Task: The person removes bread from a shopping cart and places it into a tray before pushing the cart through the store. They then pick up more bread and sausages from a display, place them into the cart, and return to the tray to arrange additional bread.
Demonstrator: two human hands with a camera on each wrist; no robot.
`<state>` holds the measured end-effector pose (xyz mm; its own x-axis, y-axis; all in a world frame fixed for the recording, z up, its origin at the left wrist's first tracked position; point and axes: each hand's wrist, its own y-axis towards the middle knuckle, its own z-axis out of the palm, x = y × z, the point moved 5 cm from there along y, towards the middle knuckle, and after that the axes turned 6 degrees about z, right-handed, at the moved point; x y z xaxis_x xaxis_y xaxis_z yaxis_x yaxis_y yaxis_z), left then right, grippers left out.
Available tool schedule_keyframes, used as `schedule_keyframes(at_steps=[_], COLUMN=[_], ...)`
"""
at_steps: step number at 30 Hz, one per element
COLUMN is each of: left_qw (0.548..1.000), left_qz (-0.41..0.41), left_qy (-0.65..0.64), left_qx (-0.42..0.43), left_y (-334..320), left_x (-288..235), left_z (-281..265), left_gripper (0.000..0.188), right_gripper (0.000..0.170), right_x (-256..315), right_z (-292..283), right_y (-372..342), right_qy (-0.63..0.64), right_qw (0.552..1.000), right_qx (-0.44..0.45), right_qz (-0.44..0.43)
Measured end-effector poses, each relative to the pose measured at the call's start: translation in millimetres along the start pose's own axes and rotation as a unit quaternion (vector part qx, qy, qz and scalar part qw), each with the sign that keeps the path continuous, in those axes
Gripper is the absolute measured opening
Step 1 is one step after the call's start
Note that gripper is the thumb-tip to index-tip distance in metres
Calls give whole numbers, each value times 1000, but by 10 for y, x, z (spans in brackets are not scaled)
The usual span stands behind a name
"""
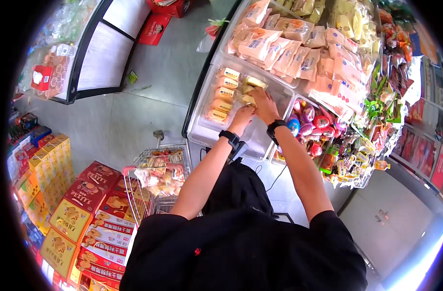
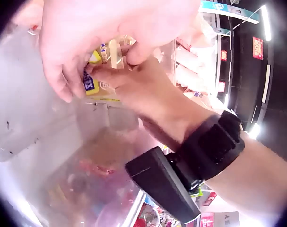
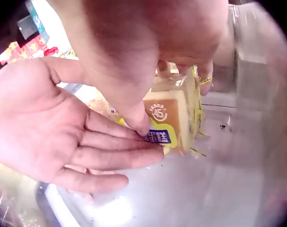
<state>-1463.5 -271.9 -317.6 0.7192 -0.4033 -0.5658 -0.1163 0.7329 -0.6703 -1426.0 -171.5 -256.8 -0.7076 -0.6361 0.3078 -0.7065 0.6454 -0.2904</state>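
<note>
The right hand (image 1: pixel 266 105) pinches a clear-wrapped sponge cake pack (image 3: pixel 171 113) between thumb and fingers; "45" is printed on the wrapper, and its label is yellow and blue. The left hand (image 1: pixel 242 120) is palm-up, its fingers straight and slightly spread, with the tips at the pack's labelled edge; whether they bear any of its weight cannot be told. The held pack is in the clear plastic bin (image 1: pixel 204 132), whether touching the bottom or just above it being unclear.

Around the hands in the head view, more wrapped cakes (image 1: pixel 255 82) sit close by at 12 o'clock. At 10 o'clock, a row of five labelled cake packs (image 1: pixel 224 94) stands in the same bin. Pink-wrapped bread packs (image 1: pixel 299 60) fill the neighbouring bin toward 1 o'clock, and colourful egg-shaped packages (image 1: pixel 308 121) crowd a compartment at 3 o'clock.

Farther out, a wire shopping cart (image 1: pixel 129 177) loaded with bagged goods (image 1: pixel 161 173) stands at 8 o'clock, with stacked red and yellow cartons (image 1: pixel 80 213) beyond it. A grey cabinet (image 1: pixel 386 218) stands at 4 o'clock.
</note>
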Motion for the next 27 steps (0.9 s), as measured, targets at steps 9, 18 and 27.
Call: schedule_keyframes(at_steps=[9,18,27], left_qw=[990,950,883], left_qz=[79,96,284], left_qy=[-88,285,308], left_qx=[-80,-88,-213], left_y=[246,-161,-1559], left_x=[361,-27,46], left_z=[53,47,-20], left_gripper=[31,52,40], right_gripper=[44,48,41], right_x=[172,119,-91], right_z=[-143,-326,326], right_y=[-283,-775,-844], right_qy=[15,191,193], right_qw=[987,969,979], right_qx=[-151,-118,1], right_qz=[46,104,-69])
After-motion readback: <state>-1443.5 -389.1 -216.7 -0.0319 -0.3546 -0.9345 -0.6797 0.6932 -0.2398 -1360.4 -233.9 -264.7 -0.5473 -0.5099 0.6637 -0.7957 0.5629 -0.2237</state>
